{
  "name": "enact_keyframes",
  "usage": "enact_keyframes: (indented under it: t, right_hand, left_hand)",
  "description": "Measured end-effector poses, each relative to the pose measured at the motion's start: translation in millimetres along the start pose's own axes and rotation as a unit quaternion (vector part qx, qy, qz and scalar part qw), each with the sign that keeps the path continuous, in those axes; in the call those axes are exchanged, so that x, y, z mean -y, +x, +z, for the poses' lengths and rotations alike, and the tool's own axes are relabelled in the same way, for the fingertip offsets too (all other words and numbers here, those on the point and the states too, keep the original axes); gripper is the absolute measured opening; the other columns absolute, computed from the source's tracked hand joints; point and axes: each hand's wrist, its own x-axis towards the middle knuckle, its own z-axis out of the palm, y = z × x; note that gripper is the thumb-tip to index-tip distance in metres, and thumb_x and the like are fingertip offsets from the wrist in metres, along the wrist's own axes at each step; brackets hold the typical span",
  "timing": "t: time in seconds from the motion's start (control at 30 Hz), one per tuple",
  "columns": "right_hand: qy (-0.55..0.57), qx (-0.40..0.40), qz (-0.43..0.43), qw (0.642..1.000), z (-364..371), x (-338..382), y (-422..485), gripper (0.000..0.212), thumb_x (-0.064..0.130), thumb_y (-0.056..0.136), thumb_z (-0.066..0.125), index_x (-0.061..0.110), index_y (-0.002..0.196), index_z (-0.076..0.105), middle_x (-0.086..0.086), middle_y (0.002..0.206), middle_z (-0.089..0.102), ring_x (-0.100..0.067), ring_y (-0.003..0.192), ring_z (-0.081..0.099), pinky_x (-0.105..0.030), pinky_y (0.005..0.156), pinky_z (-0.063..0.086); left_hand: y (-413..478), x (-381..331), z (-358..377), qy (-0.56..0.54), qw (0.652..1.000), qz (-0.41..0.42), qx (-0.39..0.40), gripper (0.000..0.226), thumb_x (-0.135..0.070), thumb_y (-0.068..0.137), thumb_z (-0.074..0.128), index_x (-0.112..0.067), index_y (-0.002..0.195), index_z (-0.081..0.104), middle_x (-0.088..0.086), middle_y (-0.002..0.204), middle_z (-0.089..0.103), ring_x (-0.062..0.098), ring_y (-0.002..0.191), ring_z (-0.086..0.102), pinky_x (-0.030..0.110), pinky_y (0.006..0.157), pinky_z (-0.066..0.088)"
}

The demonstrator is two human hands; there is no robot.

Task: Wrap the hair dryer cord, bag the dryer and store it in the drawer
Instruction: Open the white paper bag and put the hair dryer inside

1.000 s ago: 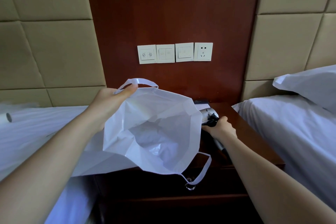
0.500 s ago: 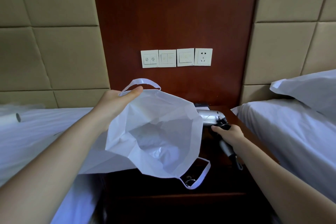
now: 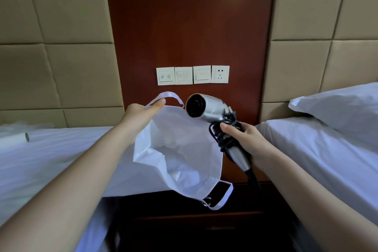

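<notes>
Head view: our right hand [image 3: 245, 139] grips the hair dryer [image 3: 208, 106], cord [image 3: 221, 141] wound round its handle, just beside the white bag [image 3: 180, 153] that our left hand [image 3: 139, 114] pinches open; bagging and storing remain, we judge.

The white bag [image 3: 180, 149] gapes open with free air above its mouth, hemmed by the left bed [image 3: 51, 159], the right bed [image 3: 317, 149] and the wooden wall panel [image 3: 190, 26] behind.
</notes>
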Motion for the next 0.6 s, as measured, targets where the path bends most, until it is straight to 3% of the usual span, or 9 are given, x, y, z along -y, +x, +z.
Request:
enact_keyframes:
  t: [0.07, 0.13, 0.2, 0.23, 0.27, 0.33, 0.4, 0.47, 0.6]
  right_hand:
    - [-0.022, 0.042, 0.006, 0.999, 4, 6, -4, 0.024, 0.022, 0.084, 0.067, 0.001, 0.094, 0.063, -0.007, 0.064, 0.065, -0.021, 0.051, 0.064, -0.027, 0.05, 0.052]
    - [-0.045, 0.078, 0.022, 0.996, 7, 9, -8, 0.021, 0.022, 0.084, 0.066, 0.003, 0.093, 0.064, -0.008, 0.067, 0.066, -0.02, 0.054, 0.065, -0.026, 0.049, 0.051]
    - [-0.075, 0.098, 0.05, 0.991, 10, 7, -11, 0.023, 0.024, 0.082, 0.069, 0.004, 0.093, 0.066, -0.01, 0.075, 0.07, -0.022, 0.062, 0.066, -0.03, 0.057, 0.055]
    - [-0.091, 0.105, 0.072, 0.988, 12, 4, -10, 0.027, 0.027, 0.079, 0.072, 0.005, 0.094, 0.067, -0.012, 0.08, 0.071, -0.025, 0.068, 0.067, -0.035, 0.065, 0.056]
    - [-0.103, 0.112, 0.092, 0.984, 14, -1, -9, 0.034, 0.032, 0.074, 0.075, 0.006, 0.095, 0.068, -0.015, 0.086, 0.072, -0.028, 0.073, 0.067, -0.041, 0.072, 0.055]
    - [-0.121, 0.114, 0.135, 0.977, 20, -12, -4, 0.05, 0.04, 0.065, 0.08, 0.005, 0.098, 0.067, -0.018, 0.094, 0.072, -0.03, 0.078, 0.068, -0.043, 0.077, 0.055]
    - [-0.139, 0.115, 0.171, 0.969, 31, -23, 1, 0.051, 0.041, 0.067, 0.078, 0.004, 0.1, 0.066, -0.016, 0.092, 0.072, -0.028, 0.073, 0.069, -0.036, 0.069, 0.057]
    - [-0.155, 0.119, 0.206, 0.959, 47, -36, 11, 0.049, 0.04, 0.072, 0.076, 0.003, 0.102, 0.064, -0.015, 0.091, 0.071, -0.028, 0.074, 0.068, -0.034, 0.068, 0.057]
    - [-0.159, 0.104, 0.229, 0.955, 88, -60, 32, 0.059, 0.039, 0.067, 0.079, 0.0, 0.108, 0.061, -0.018, 0.1, 0.07, -0.032, 0.086, 0.068, -0.04, 0.078, 0.057]
  left_hand:
    - [-3, -3, 4, 0.002, 1.0, -0.003, 0.016, 0.073, -0.055, 0.076, 0.068, 0.0, 0.122, 0.057, 0.009, 0.1, 0.064, 0.024, 0.093, 0.058, 0.028, 0.076, 0.037]
    - [-5, -6, 6, 0.003, 1.0, 0.0, 0.026, 0.074, -0.051, 0.077, 0.069, 0.007, 0.12, 0.054, 0.002, 0.079, 0.057, 0.018, 0.075, 0.053, 0.026, 0.066, 0.036]
    - [-7, -9, 7, 0.005, 0.999, 0.008, 0.04, 0.077, -0.052, 0.08, 0.066, 0.017, 0.108, 0.049, -0.003, 0.073, 0.044, 0.015, 0.073, 0.045, 0.025, 0.066, 0.031]
    - [-6, -8, 7, 0.014, 0.999, 0.017, 0.047, 0.049, -0.055, 0.081, 0.063, -0.007, 0.089, 0.06, -0.005, 0.076, 0.041, 0.011, 0.073, 0.042, 0.026, 0.065, 0.029]
    - [-7, -7, 7, 0.026, 0.998, 0.025, 0.048, 0.041, -0.056, 0.082, 0.059, -0.021, 0.081, 0.037, -0.008, 0.075, 0.036, 0.007, 0.067, 0.035, 0.026, 0.061, 0.026]
    - [-11, -6, 3, 0.033, 0.997, 0.037, 0.053, 0.033, -0.056, 0.087, 0.052, -0.027, 0.08, 0.04, -0.01, 0.073, 0.029, 0.005, 0.06, 0.026, 0.024, 0.057, 0.021]
    - [-12, -2, -1, 0.016, 0.997, 0.047, 0.067, 0.027, -0.053, 0.089, 0.051, -0.026, 0.09, 0.047, -0.009, 0.085, 0.04, 0.007, 0.073, 0.039, 0.025, 0.067, 0.03]
    - [-19, -3, -6, 0.011, 0.994, 0.059, 0.092, 0.026, -0.044, 0.09, 0.055, -0.023, 0.106, 0.056, -0.012, 0.102, 0.046, 0.007, 0.1, 0.042, 0.024, 0.085, 0.03]
    - [-28, -19, -22, 0.03, 0.985, 0.086, 0.147, 0.016, -0.018, 0.088, 0.062, -0.017, 0.104, 0.066, -0.013, 0.118, 0.053, 0.004, 0.11, 0.046, 0.007, 0.073, 0.034]
